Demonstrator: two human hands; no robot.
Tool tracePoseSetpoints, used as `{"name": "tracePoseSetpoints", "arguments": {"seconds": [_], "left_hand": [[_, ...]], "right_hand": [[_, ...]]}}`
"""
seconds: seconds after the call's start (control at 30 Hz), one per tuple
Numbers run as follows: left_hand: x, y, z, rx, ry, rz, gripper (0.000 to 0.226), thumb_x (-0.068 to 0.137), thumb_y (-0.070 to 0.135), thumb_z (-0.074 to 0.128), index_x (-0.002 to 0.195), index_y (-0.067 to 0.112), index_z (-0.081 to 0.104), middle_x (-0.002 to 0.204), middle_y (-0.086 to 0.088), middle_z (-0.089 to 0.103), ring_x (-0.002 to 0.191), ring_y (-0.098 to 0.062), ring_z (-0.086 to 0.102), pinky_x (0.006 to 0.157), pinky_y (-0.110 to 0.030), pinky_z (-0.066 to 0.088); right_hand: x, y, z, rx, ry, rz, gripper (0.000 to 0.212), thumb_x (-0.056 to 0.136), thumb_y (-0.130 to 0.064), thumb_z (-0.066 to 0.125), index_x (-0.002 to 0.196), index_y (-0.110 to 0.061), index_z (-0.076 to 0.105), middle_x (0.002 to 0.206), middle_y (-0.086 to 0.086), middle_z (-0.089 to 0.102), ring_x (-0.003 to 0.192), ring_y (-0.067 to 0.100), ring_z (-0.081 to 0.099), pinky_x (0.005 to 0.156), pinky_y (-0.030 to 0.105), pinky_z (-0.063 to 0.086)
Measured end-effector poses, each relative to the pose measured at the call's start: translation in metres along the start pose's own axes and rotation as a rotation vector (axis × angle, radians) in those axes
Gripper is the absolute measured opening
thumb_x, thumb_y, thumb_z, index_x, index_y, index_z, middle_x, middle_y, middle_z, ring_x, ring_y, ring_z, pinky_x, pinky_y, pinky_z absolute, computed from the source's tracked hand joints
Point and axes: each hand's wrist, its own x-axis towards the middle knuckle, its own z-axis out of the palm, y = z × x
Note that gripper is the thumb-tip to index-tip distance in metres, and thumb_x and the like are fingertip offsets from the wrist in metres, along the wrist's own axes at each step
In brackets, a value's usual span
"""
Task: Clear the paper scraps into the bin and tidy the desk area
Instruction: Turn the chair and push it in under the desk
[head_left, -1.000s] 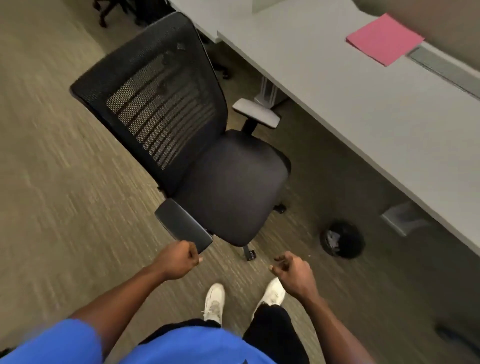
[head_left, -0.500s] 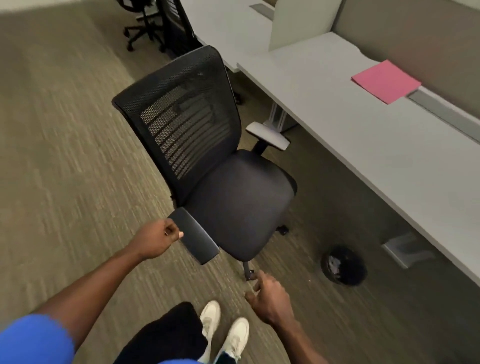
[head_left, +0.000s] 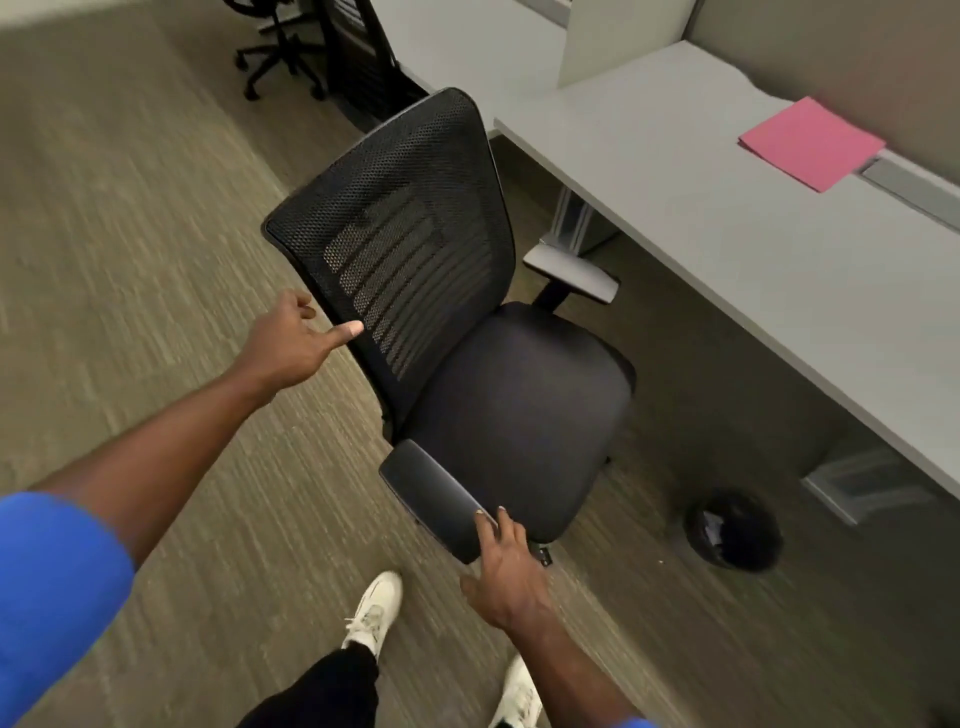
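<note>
While one black bin (head_left: 733, 530) is sitting on the carpet under the surface (head_left: 753, 249), just beside a grey leg, I am reaching for the black mesh chair (head_left: 467, 332). I am spreading my left hand (head_left: 291, 343) wide, thumb touching the backrest's edge, gripping nothing. I am resting my right hand (head_left: 506, 571), open with loose fingers, on the near armrest (head_left: 436, 499), fingertips on its pad. One pink paper (head_left: 810, 143) is lying on the surface. Two more chairs are standing farther back.
</note>
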Motion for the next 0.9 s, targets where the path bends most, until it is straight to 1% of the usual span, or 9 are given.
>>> {"name": "tracePoseSetpoints", "arguments": {"seconds": [0.07, 0.13, 0.27, 0.33, 0.4, 0.53, 0.63, 0.8, 0.9], "left_hand": [[0.027, 0.000, -0.014, -0.053, -0.003, 0.020, 0.097, 0.074, 0.073, 0.084, 0.145, 0.016, 0.051, 0.136, 0.004, 0.062, 0.118, -0.020, 0.067, 0.103, -0.044, 0.056], [0.052, -0.002, -0.022, -0.105, -0.031, 0.063, 0.088, 0.071, 0.079, 0.082, 0.132, 0.019, 0.061, 0.128, 0.007, 0.071, 0.116, -0.020, 0.070, 0.102, -0.042, 0.057], [0.089, -0.013, -0.019, -0.299, -0.114, 0.046, 0.094, 0.079, 0.089, 0.062, 0.114, 0.001, 0.067, 0.114, -0.014, 0.078, 0.111, -0.044, 0.074, 0.100, -0.060, 0.061], [0.097, -0.018, -0.013, -0.316, -0.114, 0.056, 0.084, 0.089, 0.083, 0.053, 0.112, 0.003, 0.069, 0.116, -0.018, 0.078, 0.111, -0.041, 0.075, 0.100, -0.062, 0.060], [0.100, -0.021, -0.007, -0.352, -0.116, 0.074, 0.083, 0.084, 0.088, 0.054, 0.112, 0.011, 0.071, 0.114, -0.012, 0.079, 0.111, -0.032, 0.076, 0.101, -0.060, 0.061], [0.106, -0.017, 0.001, -0.379, -0.107, 0.079, 0.093, 0.068, 0.100, 0.053, 0.106, 0.017, 0.071, 0.107, -0.005, 0.080, 0.106, -0.026, 0.078, 0.096, -0.058, 0.064], [0.110, -0.011, 0.007, -0.368, -0.116, 0.097, 0.092, 0.068, 0.101, 0.053, 0.100, 0.016, 0.068, 0.104, -0.011, 0.078, 0.104, -0.033, 0.077, 0.093, -0.061, 0.064], [0.104, -0.003, 0.016, -0.394, -0.200, 0.119, 0.097, 0.067, 0.099, 0.058, 0.109, 0.011, 0.067, 0.114, -0.016, 0.078, 0.111, -0.037, 0.076, 0.100, -0.064, 0.060], [0.090, 0.008, 0.022, -0.361, -0.222, 0.146, 0.093, 0.077, 0.091, 0.059, 0.107, 0.003, 0.068, 0.112, -0.022, 0.078, 0.110, -0.043, 0.075, 0.097, -0.065, 0.060]], "right_hand": [[0.016, -0.023, 0.012, -0.002, 0.017, 0.041, 0.092, 0.091, -0.037, 0.065, 0.168, -0.020, 0.016, 0.177, 0.017, 0.007, 0.164, 0.036, 0.012, 0.127, 0.049, 0.031], [0.028, -0.045, 0.022, 0.012, 0.044, 0.088, 0.091, 0.093, -0.035, 0.061, 0.169, -0.018, 0.014, 0.178, 0.019, 0.002, 0.165, 0.036, 0.004, 0.130, 0.050, 0.022], [0.042, -0.082, 0.044, 0.041, 0.018, 0.172, 0.090, 0.098, -0.042, 0.056, 0.170, -0.016, 0.009, 0.177, 0.021, -0.007, 0.166, 0.036, -0.006, 0.133, 0.050, 0.014], [0.044, -0.094, 0.053, 0.047, 0.003, 0.213, 0.090, 0.100, -0.039, 0.053, 0.170, -0.014, 0.002, 0.175, 0.023, -0.019, 0.164, 0.037, -0.017, 0.135, 0.050, 0.007], [0.045, -0.099, 0.057, 0.057, 0.005, 0.238, 0.093, 0.100, -0.040, 0.052, 0.169, -0.014, -0.003, 0.173, 0.023, -0.026, 0.163, 0.037, -0.023, 0.135, 0.051, 0.002], [0.044, -0.100, 0.057, 0.077, 0.014, 0.238, 0.097, 0.099, -0.039, 0.054, 0.169, -0.016, -0.008, 0.171, 0.021, -0.031, 0.160, 0.035, -0.030, 0.135, 0.050, -0.002], [0.043, -0.095, 0.057, 0.073, 0.007, 0.234, 0.099, 0.097, -0.036, 0.055, 0.168, -0.017, -0.012, 0.171, 0.020, -0.032, 0.159, 0.034, -0.032, 0.135, 0.050, -0.004], [0.045, -0.077, 0.054, 0.056, 0.000, 0.264, 0.106, 0.090, -0.033, 0.061, 0.169, -0.018, -0.008, 0.173, 0.019, -0.027, 0.161, 0.035, -0.027, 0.133, 0.048, -0.002], [0.042, -0.052, 0.043, 0.041, -0.014, 0.289, 0.106, 0.089, -0.033, 0.062, 0.170, -0.018, -0.004, 0.174, 0.017, -0.025, 0.162, 0.035, -0.024, 0.134, 0.049, 0.000]]}}
